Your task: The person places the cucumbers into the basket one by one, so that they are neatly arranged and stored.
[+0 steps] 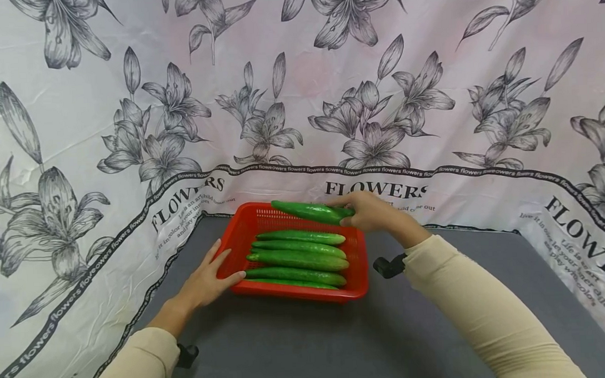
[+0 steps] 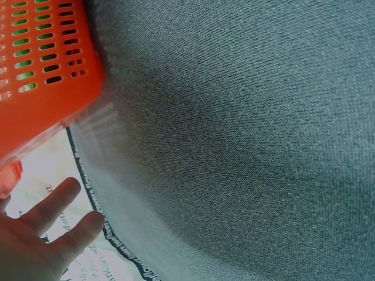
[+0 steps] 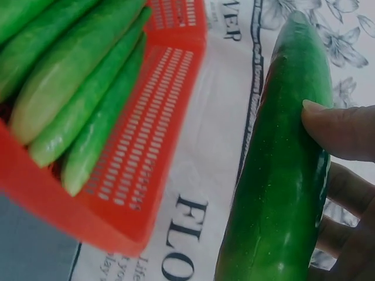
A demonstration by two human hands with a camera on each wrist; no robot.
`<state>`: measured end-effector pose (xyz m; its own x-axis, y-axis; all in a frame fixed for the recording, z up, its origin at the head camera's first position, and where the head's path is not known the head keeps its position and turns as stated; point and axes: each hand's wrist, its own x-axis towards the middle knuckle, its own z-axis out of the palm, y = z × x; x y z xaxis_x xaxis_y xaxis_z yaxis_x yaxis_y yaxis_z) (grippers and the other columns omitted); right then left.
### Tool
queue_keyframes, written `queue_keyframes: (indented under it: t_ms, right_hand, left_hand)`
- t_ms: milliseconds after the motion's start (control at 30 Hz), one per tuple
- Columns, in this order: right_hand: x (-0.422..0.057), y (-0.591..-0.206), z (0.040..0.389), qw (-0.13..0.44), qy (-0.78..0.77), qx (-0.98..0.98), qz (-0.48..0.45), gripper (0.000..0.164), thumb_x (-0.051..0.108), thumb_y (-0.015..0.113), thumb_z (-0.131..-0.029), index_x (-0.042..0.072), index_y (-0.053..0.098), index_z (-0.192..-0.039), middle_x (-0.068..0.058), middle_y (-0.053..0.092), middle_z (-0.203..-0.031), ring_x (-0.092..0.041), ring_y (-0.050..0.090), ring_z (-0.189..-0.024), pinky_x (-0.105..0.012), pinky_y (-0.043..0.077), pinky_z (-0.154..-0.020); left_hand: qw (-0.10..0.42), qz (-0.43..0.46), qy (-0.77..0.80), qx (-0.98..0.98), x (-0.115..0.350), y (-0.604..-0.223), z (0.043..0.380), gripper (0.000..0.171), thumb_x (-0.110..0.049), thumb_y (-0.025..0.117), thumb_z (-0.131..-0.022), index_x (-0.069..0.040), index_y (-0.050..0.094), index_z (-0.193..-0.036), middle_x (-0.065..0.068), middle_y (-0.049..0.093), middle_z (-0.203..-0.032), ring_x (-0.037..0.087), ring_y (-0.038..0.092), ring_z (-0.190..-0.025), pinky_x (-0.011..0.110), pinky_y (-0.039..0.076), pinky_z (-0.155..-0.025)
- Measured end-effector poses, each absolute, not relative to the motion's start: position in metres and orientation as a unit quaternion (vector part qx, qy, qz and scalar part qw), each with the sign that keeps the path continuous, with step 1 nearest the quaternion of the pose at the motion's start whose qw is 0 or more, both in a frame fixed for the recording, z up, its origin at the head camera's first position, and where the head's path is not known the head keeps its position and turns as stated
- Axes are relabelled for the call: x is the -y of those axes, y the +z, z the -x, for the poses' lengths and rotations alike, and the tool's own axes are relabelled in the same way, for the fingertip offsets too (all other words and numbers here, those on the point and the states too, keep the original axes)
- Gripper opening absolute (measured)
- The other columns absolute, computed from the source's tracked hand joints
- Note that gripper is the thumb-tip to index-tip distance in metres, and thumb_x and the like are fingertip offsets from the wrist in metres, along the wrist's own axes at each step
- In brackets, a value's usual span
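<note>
A red plastic basket point(image 1: 296, 294) with slotted walls stands on the grey table. Inside it, several green cucumbers point(image 1: 297, 259) lie side by side, running left to right. My right hand point(image 1: 370, 211) grips another cucumber point(image 1: 310, 212) by its right end, above the back right of the basket. In the right wrist view, the thumb lies along one side of this cucumber point(image 3: 281, 152), with fingers curled behind it. My left hand point(image 1: 204, 281) rests at the basket's left rim, thumb over the edge. Its visible fingers point(image 2: 55, 205) are spread and fairly straight in the left wrist view.
A white cloth point(image 1: 302, 183) printed with grey flowers and lettering hangs behind and beside the table. The dark grey tabletop point(image 1: 288, 345) extends in front of the basket and to its right. Black wrist-worn pieces point(image 1: 389, 266) show beneath the sleeves.
</note>
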<state>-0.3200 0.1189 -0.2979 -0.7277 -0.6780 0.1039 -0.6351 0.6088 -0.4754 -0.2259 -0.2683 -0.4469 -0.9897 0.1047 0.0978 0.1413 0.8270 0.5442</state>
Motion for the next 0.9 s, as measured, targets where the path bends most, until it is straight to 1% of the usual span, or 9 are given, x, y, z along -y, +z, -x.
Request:
queue_keyframes:
  t_ms: [67, 167, 233, 333, 400, 533, 633, 767, 900]
  right_hand:
    - [-0.112, -0.300, 0.322, 0.047, -0.250, -0.893, 0.372, 0.052, 0.000, 0.069, -0.085, 0.013, 0.059, -0.135, -0.013, 0.063, -0.122, -0.029, 0.063, -0.088, -0.033, 0.044, -0.057]
    - [-0.101, -0.304, 0.325, 0.047, -0.247, -0.890, 0.380, 0.052, 0.001, 0.069, -0.086, 0.011, 0.058, -0.135, -0.013, 0.059, -0.128, -0.036, 0.058, -0.109, -0.039, 0.049, -0.070]
    - [-0.094, -0.308, 0.328, 0.051, -0.248, -0.889, 0.381, 0.051, 0.001, 0.069, -0.086, 0.010, 0.058, -0.135, -0.013, 0.057, -0.131, -0.035, 0.057, -0.111, -0.042, 0.049, -0.075]
    - [-0.084, -0.316, 0.333, 0.049, -0.244, -0.888, 0.387, 0.050, 0.001, 0.069, -0.085, 0.009, 0.060, -0.133, -0.013, 0.056, -0.133, -0.031, 0.058, -0.110, -0.042, 0.049, -0.080]
    - [-0.079, -0.322, 0.336, 0.045, -0.246, -0.887, 0.389, 0.049, 0.000, 0.070, -0.083, 0.008, 0.061, -0.131, -0.012, 0.058, -0.131, -0.029, 0.059, -0.108, -0.042, 0.048, -0.081]
    - [-0.070, -0.334, 0.344, 0.048, -0.267, -0.879, 0.393, 0.047, -0.003, 0.070, -0.082, 0.004, 0.063, -0.128, -0.013, 0.062, -0.123, -0.032, 0.059, -0.108, -0.044, 0.048, -0.088]
    - [-0.064, -0.345, 0.350, 0.066, -0.285, -0.878, 0.379, 0.047, -0.003, 0.070, -0.083, 0.005, 0.063, -0.129, -0.011, 0.064, -0.121, -0.032, 0.058, -0.109, -0.045, 0.048, -0.086]
    - [-0.057, -0.361, 0.358, 0.091, -0.284, -0.888, 0.350, 0.048, 0.001, 0.070, -0.085, 0.010, 0.062, -0.131, -0.010, 0.064, -0.119, -0.029, 0.058, -0.110, -0.044, 0.049, -0.085]
    - [-0.050, -0.375, 0.365, 0.110, -0.276, -0.897, 0.328, 0.048, 0.004, 0.070, -0.085, 0.014, 0.062, -0.132, -0.009, 0.063, -0.122, -0.029, 0.056, -0.113, -0.046, 0.046, -0.090]
  left_hand:
    - [0.032, 0.062, -0.287, 0.955, 0.269, -0.446, 0.226, 0.086, -0.066, 0.056, -0.086, -0.011, 0.036, -0.150, 0.005, 0.008, -0.160, 0.041, 0.042, -0.123, 0.059, 0.039, -0.091]
    - [0.035, 0.062, -0.287, 0.955, 0.270, -0.446, 0.225, 0.086, -0.065, 0.056, -0.086, -0.011, 0.037, -0.149, 0.006, 0.009, -0.160, 0.042, 0.041, -0.124, 0.061, 0.038, -0.092]
    - [0.034, 0.061, -0.287, 0.955, 0.270, -0.447, 0.226, 0.086, -0.065, 0.056, -0.086, -0.011, 0.037, -0.149, 0.006, 0.009, -0.160, 0.042, 0.041, -0.125, 0.061, 0.037, -0.093]
    - [0.029, 0.061, -0.285, 0.956, 0.270, -0.448, 0.226, 0.086, -0.065, 0.056, -0.086, -0.011, 0.036, -0.150, 0.006, 0.009, -0.160, 0.042, 0.040, -0.126, 0.061, 0.037, -0.093]
    - [0.028, 0.061, -0.286, 0.956, 0.270, -0.448, 0.227, 0.086, -0.065, 0.055, -0.086, -0.012, 0.036, -0.150, 0.005, 0.008, -0.160, 0.041, 0.041, -0.126, 0.060, 0.038, -0.093]
    - [0.032, 0.060, -0.289, 0.955, 0.269, -0.447, 0.229, 0.086, -0.066, 0.056, -0.086, -0.013, 0.037, -0.150, 0.003, 0.008, -0.160, 0.040, 0.041, -0.126, 0.060, 0.038, -0.093]
    - [0.033, 0.060, -0.286, 0.956, 0.269, -0.447, 0.229, 0.086, -0.066, 0.056, -0.085, -0.013, 0.037, -0.150, 0.002, 0.008, -0.160, 0.040, 0.041, -0.126, 0.061, 0.038, -0.093]
    - [0.030, 0.057, -0.287, 0.956, 0.270, -0.447, 0.228, 0.086, -0.067, 0.056, -0.085, -0.013, 0.037, -0.150, 0.002, 0.008, -0.160, 0.041, 0.041, -0.126, 0.062, 0.037, -0.093]
    - [0.029, 0.053, -0.290, 0.955, 0.270, -0.447, 0.228, 0.086, -0.067, 0.056, -0.085, -0.013, 0.037, -0.150, 0.002, 0.009, -0.160, 0.041, 0.041, -0.126, 0.062, 0.037, -0.093]
